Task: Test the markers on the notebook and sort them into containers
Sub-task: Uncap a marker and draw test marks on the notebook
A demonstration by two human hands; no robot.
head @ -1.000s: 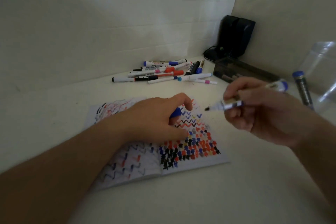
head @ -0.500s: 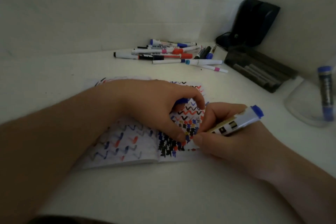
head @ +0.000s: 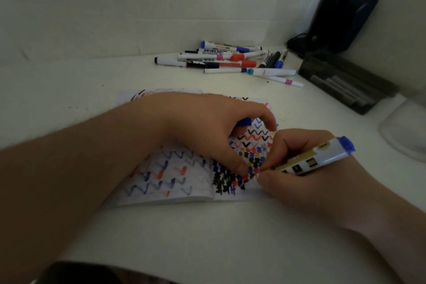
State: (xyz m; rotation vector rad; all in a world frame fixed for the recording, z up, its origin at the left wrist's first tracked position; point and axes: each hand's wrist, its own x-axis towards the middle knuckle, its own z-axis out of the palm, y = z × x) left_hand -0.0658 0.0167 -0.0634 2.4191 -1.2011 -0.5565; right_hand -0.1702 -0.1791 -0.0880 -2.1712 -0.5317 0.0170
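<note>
both hands are sitting on the open notebook (head: 175,182) in the middle of the white table (head: 207,237). right hand (head: 306,182) is pinching a blue-ended marker (head: 315,160) with curled fingers, tip end down at the scribbled page, though the tip itself is hiding behind the fingers. left hand (head: 207,127) is curling around a blue cap (head: 244,121) while its thumb is pressing the paper. more markers (head: 230,60) are lying in a pile near the wall, with a dark tray (head: 345,80) and a clear tub (head: 405,131) sitting off to the right.
</note>
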